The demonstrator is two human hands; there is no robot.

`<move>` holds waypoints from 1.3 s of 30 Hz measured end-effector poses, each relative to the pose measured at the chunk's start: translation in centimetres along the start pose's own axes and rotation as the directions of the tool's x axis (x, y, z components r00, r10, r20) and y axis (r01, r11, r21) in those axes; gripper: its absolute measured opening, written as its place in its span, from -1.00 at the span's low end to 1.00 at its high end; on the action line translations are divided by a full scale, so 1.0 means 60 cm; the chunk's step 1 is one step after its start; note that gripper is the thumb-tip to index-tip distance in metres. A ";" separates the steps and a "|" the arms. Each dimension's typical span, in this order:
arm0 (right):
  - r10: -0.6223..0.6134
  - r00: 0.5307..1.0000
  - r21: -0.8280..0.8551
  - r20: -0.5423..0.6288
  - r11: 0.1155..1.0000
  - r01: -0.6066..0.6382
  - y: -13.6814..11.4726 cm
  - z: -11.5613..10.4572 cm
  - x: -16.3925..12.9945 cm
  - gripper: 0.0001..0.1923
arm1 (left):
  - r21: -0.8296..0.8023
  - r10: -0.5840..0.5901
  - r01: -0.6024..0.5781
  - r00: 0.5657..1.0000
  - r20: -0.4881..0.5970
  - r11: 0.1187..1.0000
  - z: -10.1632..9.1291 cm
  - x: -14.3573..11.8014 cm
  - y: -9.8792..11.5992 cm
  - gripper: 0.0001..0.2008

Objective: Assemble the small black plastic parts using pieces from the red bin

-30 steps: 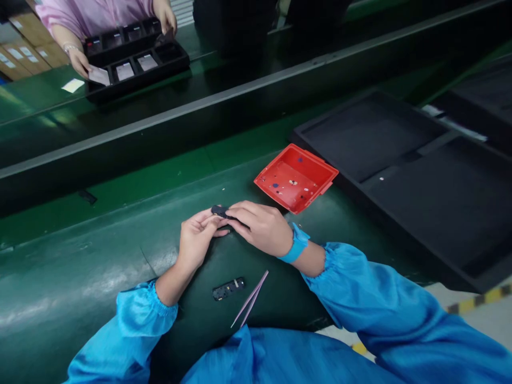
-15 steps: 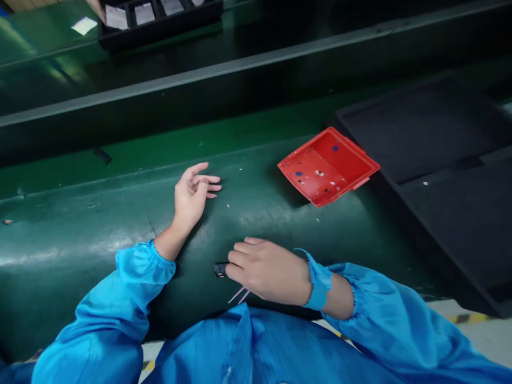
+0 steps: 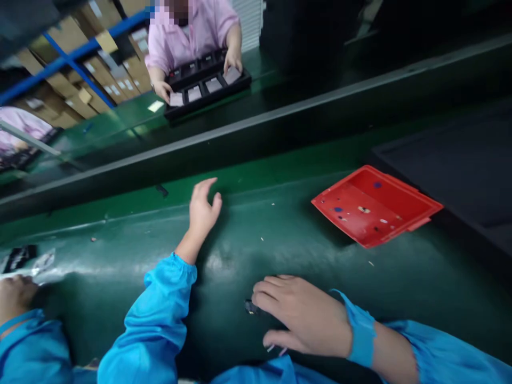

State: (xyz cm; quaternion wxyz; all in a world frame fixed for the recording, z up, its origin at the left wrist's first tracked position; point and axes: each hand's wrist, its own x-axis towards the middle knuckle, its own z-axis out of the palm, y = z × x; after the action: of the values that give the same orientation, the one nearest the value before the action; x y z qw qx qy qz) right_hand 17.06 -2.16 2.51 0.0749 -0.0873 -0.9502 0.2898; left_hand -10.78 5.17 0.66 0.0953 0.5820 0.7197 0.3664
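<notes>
My right hand lies palm down on green belt, fingertips curled onto small black part, pinning it at near edge. Pink tweezers mostly hidden under same hand, only tips showing by thumb. My left hand stretched forward, fingers loose and spread, holding nothing. Red tray sits tilted to right, well apart from both hands. Across belt, person in pink handles cards in black tray. Co-worker's hand at far left.
</notes>
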 end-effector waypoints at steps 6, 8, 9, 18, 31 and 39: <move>0.177 0.980 0.221 -0.093 0.963 -0.153 0.038 -0.007 0.003 -0.67 | 0.420 -0.396 0.480 0.876 -0.275 0.770 -0.136 0.115 -0.097 -0.47; 0.186 0.979 0.243 -0.087 0.957 -0.160 0.045 -0.007 0.006 -0.71 | 0.408 -0.484 0.547 0.837 -0.255 0.731 -0.160 0.127 -0.114 -0.51; 0.187 0.979 0.249 -0.088 0.955 -0.160 0.046 -0.007 0.008 -0.73 | 0.396 -0.523 0.570 0.820 -0.231 0.720 -0.169 0.131 -0.119 -0.56; 0.256 0.948 0.484 -0.191 0.865 -0.135 0.057 -0.014 0.014 -0.87 | -0.024 -0.504 0.505 0.863 0.044 0.863 -0.153 0.119 -0.037 -0.57; 0.725 0.623 0.947 -0.294 0.307 0.091 0.105 -0.012 0.032 -0.55 | -0.328 0.405 -0.431 0.902 -0.148 0.841 0.068 -0.140 0.133 -0.81; 0.742 0.503 0.859 -0.443 0.512 0.002 0.107 -0.015 0.025 -0.71 | -0.354 0.329 -0.304 0.944 0.012 0.884 0.067 -0.135 0.135 -0.83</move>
State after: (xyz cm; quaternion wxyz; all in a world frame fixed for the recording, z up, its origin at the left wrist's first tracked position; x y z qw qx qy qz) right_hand 16.54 3.90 -0.26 0.4349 -0.3926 -0.5379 0.6062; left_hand 0.15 -0.06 0.66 0.1612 0.6782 0.5349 0.4773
